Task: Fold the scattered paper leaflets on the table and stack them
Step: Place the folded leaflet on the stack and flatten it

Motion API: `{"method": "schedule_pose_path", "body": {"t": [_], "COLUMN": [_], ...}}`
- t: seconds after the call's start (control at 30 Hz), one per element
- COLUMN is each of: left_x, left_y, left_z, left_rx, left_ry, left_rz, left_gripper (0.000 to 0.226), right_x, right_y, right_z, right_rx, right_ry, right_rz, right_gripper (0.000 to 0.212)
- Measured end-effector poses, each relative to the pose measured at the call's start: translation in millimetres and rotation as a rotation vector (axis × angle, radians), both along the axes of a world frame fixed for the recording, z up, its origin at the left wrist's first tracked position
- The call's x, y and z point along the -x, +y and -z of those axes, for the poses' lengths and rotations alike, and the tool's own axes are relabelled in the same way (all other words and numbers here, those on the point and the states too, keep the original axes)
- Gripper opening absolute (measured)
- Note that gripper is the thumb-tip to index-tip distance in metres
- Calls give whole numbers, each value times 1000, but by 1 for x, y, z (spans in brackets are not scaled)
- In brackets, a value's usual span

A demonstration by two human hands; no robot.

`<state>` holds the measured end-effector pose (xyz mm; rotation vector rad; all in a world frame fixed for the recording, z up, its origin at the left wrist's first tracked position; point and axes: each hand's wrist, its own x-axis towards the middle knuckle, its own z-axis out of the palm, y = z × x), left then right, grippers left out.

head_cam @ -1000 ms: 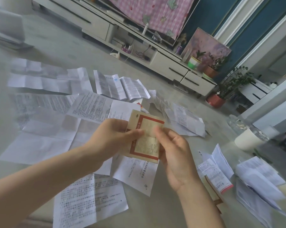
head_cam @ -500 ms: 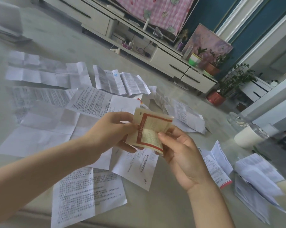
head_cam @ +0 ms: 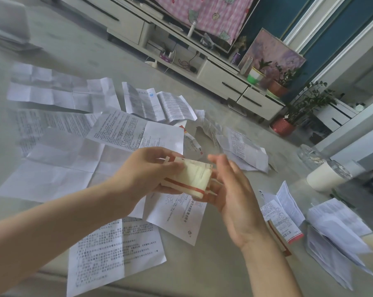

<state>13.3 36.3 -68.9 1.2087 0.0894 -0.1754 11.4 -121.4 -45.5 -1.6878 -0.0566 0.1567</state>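
Note:
A small yellowish leaflet with a red border (head_cam: pixel 195 177) is held above the table, bent over into a fold. My left hand (head_cam: pixel 144 170) pinches its left side between thumb and fingers. My right hand (head_cam: pixel 232 189) supports its right edge from below, fingers blurred with motion. Several unfolded white leaflets (head_cam: pixel 59 168) lie spread on the table beneath and to the left. Folded leaflets (head_cam: pixel 286 213) lie at the right, beside a looser pile of papers (head_cam: pixel 340 236).
A white cylinder (head_cam: pixel 325 176) and a glass object (head_cam: pixel 310 155) stand at the table's right edge. Beyond the table are a white TV cabinet (head_cam: pixel 222 82), potted plants (head_cam: pixel 284 125) and a pink checked cloth (head_cam: pixel 202 11).
The red-bordered leaflet was flat and facing me; now it is bent over so its pale back shows. My right hand has slid to its right edge and underside.

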Motion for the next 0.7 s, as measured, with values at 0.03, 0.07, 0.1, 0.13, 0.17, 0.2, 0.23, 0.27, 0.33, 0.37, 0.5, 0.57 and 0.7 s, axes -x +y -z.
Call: {"method": "schedule_pose_path", "body": {"t": [0.03, 0.07, 0.1, 0.13, 0.17, 0.2, 0.23, 0.27, 0.33, 0.37, 0.5, 0.57, 0.7], "left_x": [0, 0, 0, 0, 0, 0, 0, 0, 0, 0, 1, 2, 3], "left_y": [-1, -1, -1, -2, -2, -3, -3, -3, -2, -2, -2, -2, -5], "left_z": [0, 0, 1, 1, 1, 2, 3, 3, 3, 4, 6, 5, 3], "left_rx": [2, 1, 3, 6, 4, -7, -21, -36, -61, -67, -69, -68, -31], "left_ry": [-5, -15, -27, -39, -50, -60, -69, -79, -94, -96, -70, -79, -125], "left_rz": [-22, -38, -48, -52, -52, -51, -47, -37, -14, -7, -7, -24, -49], "left_gripper": [5, 4, 4, 4, 6, 7, 8, 7, 6, 9, 19, 16, 16], "right_x": [1, 1, 2, 2, 2, 1, 0, -1, -1, -1, 0, 0, -3], "right_y": [0, 0, 1, 1, 1, 1, 0, -1, -2, -3, -3, -1, 2], "right_z": [0, 0, 1, 1, 1, 1, 1, 1, 1, 1, 0, 0, 1], "right_rx": [38, 72, 94, 103, 102, 100, 105, 113, 143, 161, 149, 107, 102], "right_ry": [22, 36, 41, 38, 31, 16, -2, -21, -52, -60, -46, -52, -159], "right_rz": [-21, -30, -28, -21, -8, 4, 17, 24, 28, 25, 34, 61, 180], "right_gripper": [40, 47, 48, 45, 40, 35, 29, 24, 16, 13, 7, 14, 13]}}
